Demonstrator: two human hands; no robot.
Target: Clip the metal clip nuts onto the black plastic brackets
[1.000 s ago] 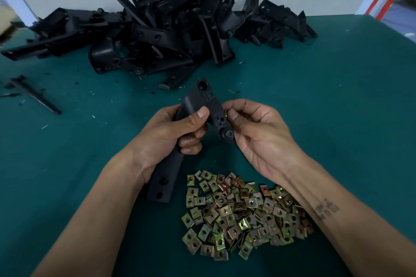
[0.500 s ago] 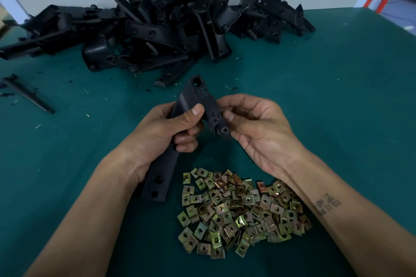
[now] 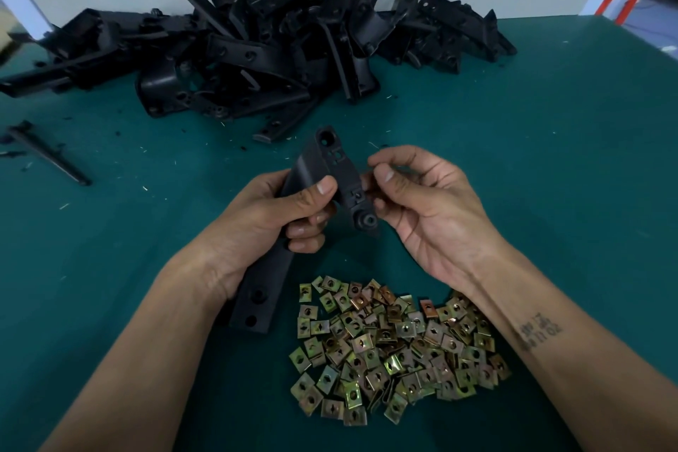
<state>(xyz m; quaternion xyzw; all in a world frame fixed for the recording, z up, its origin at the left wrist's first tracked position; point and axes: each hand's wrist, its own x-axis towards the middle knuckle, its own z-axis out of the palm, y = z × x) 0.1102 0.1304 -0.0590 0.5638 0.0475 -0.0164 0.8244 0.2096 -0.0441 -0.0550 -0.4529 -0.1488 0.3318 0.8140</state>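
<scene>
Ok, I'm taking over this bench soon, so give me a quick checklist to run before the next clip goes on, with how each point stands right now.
1. Left hand has a firm grip on the bracket: ok.
2. Right hand fingertips at the bracket's edge: ok.
3. Clip between those fingertips: cannot tell, hidden.
4. Clip fully seated on the bracket: cannot tell.
5. Loose clips near the hands: ok.
6. More brackets in the pile behind: ok.

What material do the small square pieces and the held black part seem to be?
Square pieces: likely plated metal, shiny yellow-green with glints. Black part in the left hand: apparently moulded plastic, matte.
</scene>
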